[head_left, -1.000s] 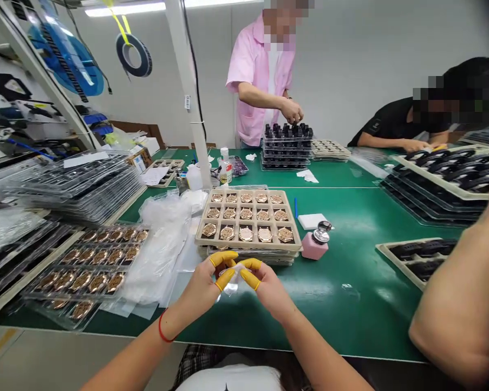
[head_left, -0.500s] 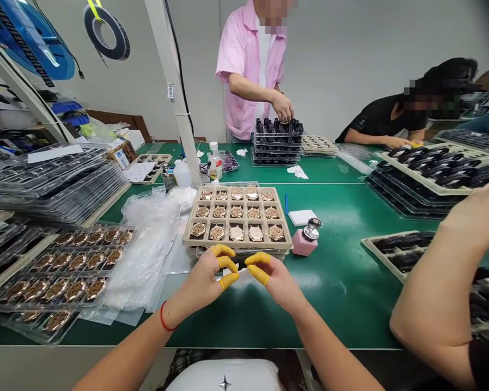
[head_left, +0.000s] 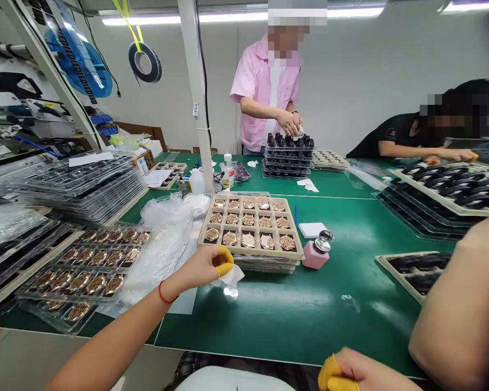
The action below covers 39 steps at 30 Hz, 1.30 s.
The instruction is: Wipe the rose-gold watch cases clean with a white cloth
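My left hand [head_left: 214,266], with yellow finger cots on its fingertips, pinches a thin white wipe [head_left: 233,276] that hangs just in front of a beige compartment tray [head_left: 244,251]. In the tray's compartments lie several rose-gold watch cases [head_left: 248,240], and more trays are stacked under it. Down at the table's front edge, partly cut off by the picture, is my right hand [head_left: 361,372]. Its yellow-capped fingers are curled together, and I cannot make out what, if anything, is between them. A pink pump bottle [head_left: 315,256] stands beside the tray, right of a white pad [head_left: 312,230].
Clear trays of watch cases [head_left: 79,282] and crumpled plastic bags [head_left: 163,233] lie to the left. A neighbour's bare arm [head_left: 458,309] reaches in at right, over a tray of black straps [head_left: 426,266]. Opposite, a person in pink [head_left: 252,87] handles stacked black pieces [head_left: 288,157].
My hands were together in front of the tray. The right has dropped down and right to the table edge, while the left keeps the wipe. The view has tilted up.
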Available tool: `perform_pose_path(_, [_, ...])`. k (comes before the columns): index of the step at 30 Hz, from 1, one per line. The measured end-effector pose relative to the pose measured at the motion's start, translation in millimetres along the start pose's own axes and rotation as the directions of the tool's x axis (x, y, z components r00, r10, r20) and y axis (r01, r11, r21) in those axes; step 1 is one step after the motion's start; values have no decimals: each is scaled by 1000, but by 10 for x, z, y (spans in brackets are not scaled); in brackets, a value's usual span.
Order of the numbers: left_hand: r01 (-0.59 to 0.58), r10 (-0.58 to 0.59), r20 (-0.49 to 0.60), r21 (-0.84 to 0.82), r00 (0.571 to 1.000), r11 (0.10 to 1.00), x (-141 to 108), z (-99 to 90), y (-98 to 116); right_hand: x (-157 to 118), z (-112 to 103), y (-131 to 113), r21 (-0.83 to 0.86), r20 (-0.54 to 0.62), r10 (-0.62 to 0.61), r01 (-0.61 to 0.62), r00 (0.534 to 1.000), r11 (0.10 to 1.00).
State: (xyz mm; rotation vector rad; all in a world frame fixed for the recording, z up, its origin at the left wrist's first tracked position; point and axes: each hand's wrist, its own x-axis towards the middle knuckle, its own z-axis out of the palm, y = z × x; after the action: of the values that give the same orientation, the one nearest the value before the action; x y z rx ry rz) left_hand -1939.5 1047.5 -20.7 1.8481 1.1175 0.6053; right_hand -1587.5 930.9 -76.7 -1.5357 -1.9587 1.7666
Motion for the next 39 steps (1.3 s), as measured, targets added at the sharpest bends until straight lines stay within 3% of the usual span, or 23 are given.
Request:
perform_pose_path(2, [-28,28,33,-3,999,1000,68,54,34,48,-136,-196,-43,-163,-86,80,983,996])
perform_pose_path(3, [-44,45,49,-7,998,999,100,84,69,121,-190,-334,-97,-264,-182,161,947,982])
perform_pose_path(4, [-61,62,61,-12,996,998,127,111,115,217,-233,-486,-114,-397,-251,224,883,968])
perform_pose_path(6, [-95,96,82,-15,992,995,167,145,230,444,-287,-786,-79,-524,-340,353,781,932])
perform_pose_path(8, [-125,125,89,-10,988,992,195,146,352,662,-299,-1029,-73,-499,-439,469,747,880])
perform_pose_path(13, [-182,182,9,-19,983,983,263,98,519,1007,-281,-1243,58,-411,-514,584,753,809])
perform_pose_path(16, [-118,123,23,-160,992,980,296,124,470,1105,-321,-1213,189,-356,-475,559,805,807])
perform_pose_path(19, [-22,49,110,-241,993,970,303,182,375,1129,-389,-1194,243,-262,-453,513,852,823])
perform_pose_path(21, [16,19,156,-219,988,976,301,201,339,1098,-439,-1206,104,-260,-523,563,811,820])
perform_pose_path(24, [-28,49,157,-131,986,991,320,179,360,1011,-524,-1247,-124,-253,-666,659,702,742])
perform_pose_path(27, [-139,138,174,-7,975,990,386,154,428,959,-603,-1270,-108,-245,-710,709,660,697])
perform_pose_path(29, [-165,156,221,22,963,986,444,175,461,975,-625,-1248,18,-227,-668,689,709,725])
perform_pose_path(31, [-125,128,304,-27,944,992,494,215,470,1019,-613,-1173,254,-216,-552,592,806,765])
perform_pose_path(32, [-108,120,333,-55,935,993,513,225,463,1039,-601,-1112,392,-232,-475,529,848,753])
perform_pose_path(34, [-113,125,317,-57,940,992,542,191,424,1043,-599,-943,639,-323,-295,438,899,633])
perform_pose_path(37, [-105,102,87,23,991,994,588,-47,269,908,-761,-632,789,-473,-3,425,881,443])
perform_pose_path(38, [-70,71,-27,60,997,996,612,-162,188,832,-864,-538,786,-524,86,442,847,433])
perform_pose_path(39, [-23,37,-139,101,990,995,644,-281,95,750,-981,-458,743,-608,156,488,779,459])
